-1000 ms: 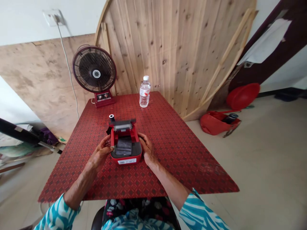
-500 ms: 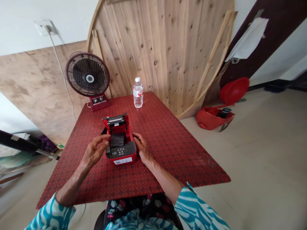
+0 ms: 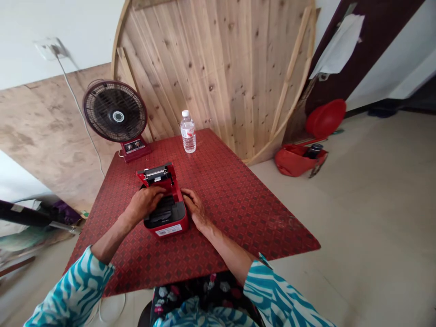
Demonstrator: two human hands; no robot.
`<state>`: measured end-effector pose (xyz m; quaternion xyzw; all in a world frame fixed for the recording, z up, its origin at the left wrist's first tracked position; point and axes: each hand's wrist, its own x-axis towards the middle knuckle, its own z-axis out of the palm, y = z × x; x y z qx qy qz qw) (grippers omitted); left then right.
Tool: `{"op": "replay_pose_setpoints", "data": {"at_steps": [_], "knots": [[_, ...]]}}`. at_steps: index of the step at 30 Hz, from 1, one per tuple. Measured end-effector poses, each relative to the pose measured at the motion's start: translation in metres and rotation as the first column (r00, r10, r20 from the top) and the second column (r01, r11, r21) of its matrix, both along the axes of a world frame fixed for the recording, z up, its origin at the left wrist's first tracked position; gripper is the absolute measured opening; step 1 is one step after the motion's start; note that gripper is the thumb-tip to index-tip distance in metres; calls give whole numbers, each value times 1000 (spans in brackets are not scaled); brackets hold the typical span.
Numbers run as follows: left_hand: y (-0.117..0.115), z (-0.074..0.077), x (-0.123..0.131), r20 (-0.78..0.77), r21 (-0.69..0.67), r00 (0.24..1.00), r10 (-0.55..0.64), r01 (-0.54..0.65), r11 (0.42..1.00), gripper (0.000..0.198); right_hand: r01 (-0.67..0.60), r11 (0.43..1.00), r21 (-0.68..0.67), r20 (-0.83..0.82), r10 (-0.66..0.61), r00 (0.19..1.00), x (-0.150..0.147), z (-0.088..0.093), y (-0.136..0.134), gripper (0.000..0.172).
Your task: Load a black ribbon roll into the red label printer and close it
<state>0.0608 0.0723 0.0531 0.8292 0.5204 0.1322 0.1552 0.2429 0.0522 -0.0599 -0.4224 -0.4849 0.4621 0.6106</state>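
Observation:
A red and black device [image 3: 172,227] with its lid tilted up at the back sits on the red patterned table [image 3: 231,200]. Dark, flat material lies over its front part. My left hand [image 3: 145,200] reaches over the device's left side, fingers bent together inside the open compartment; what they grip, if anything, is hidden. Against the device's right side rests my right hand [image 3: 195,209], its fingers curled round the edge and holding it.
A fan [image 3: 117,116] stands at the table's back left, with a water bottle [image 3: 188,132] to its right. A large round wooden board [image 3: 218,68] leans behind. Right of the table, a red bag [image 3: 294,160] and a red basin [image 3: 326,119] are by the door.
My left hand has moved right, from beside the device to inside its compartment. The dark material now spreads further forward over the front panel. The whole view has shifted slightly.

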Motion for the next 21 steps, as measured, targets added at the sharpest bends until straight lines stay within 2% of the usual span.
{"op": "replay_pose_setpoints", "data": {"at_steps": [2, 11, 14, 18, 21], "knots": [[6, -2, 4, -92, 34, 996, 0, 3, 999, 28, 1, 1000, -8, -3, -1, 1000, 0, 1, 0, 28], [28, 3, 14, -214, -68, 975, -61, 47, 997, 28, -10, 1000, -14, 10, 10, 1000, 1, -2, 1, 30], [27, 6, 16, -230, -97, 967, -109, 88, 991, 23, -14, 1000, -3, 19, 14, 1000, 1, -2, 2, 29], [19, 9, 20, -231, -116, 962, -145, 121, 986, 30, -13, 1000, 7, 31, 13, 999, 1, 1, 1, 30], [6, 19, 16, -221, -92, 963, -153, 135, 986, 35, -13, 1000, 13, 23, 12, 1000, 1, 3, 0, 30]]}}
